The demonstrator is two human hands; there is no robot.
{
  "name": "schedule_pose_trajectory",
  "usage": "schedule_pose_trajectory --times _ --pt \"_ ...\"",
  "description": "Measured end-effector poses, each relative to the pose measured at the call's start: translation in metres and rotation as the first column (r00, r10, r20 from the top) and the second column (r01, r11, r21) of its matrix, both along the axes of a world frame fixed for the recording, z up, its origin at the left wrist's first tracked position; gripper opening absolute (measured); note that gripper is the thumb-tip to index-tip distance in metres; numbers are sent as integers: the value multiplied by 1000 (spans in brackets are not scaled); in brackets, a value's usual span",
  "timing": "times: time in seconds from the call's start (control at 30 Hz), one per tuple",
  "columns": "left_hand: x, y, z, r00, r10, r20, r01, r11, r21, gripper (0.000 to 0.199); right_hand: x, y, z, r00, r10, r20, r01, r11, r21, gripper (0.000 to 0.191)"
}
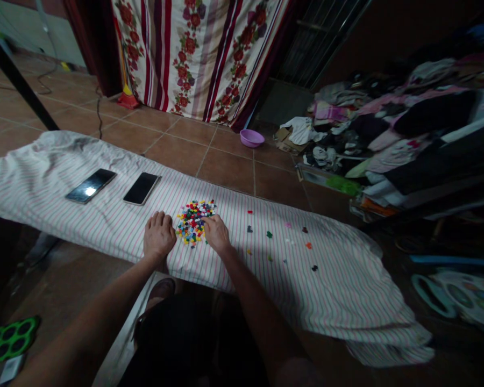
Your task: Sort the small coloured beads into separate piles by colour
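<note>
A heap of small multicoloured plastic pieces lies on a striped cloth. My right hand is at the heap's right edge, thumb and forefinger brought together among the pieces; what they pinch is too small to make out. Just left of the heap, my left hand rests on the cloth, its fingers lying down with nothing visible in them. To the right, small groups sorted by colour are spread out, among them a red one, a dark green one, an orange one and a black one.
Two phones, one with a bright reflection and a dark one, lie on the cloth's left part. Beyond the far edge, a purple basin stands on the tiled floor before a floral curtain. Clothes are piled at right.
</note>
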State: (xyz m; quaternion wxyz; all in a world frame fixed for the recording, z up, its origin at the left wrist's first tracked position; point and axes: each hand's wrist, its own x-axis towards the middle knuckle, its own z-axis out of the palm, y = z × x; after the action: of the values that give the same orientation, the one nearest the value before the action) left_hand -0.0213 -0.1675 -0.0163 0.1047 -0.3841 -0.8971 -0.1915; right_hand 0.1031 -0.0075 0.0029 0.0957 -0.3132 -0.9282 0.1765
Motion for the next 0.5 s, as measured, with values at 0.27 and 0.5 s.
schedule_pose_trajectory --times 0.27,0.5 --pt "0 1 1 1000 11 -29 -11 1000 -6 32 6 -6 3 996 88 15 -89 996 8 37" --pt "0 0 0 1000 2 -1 -2 1000 24 31 11 -4 -2 987 135 -88 -134 991 15 37"
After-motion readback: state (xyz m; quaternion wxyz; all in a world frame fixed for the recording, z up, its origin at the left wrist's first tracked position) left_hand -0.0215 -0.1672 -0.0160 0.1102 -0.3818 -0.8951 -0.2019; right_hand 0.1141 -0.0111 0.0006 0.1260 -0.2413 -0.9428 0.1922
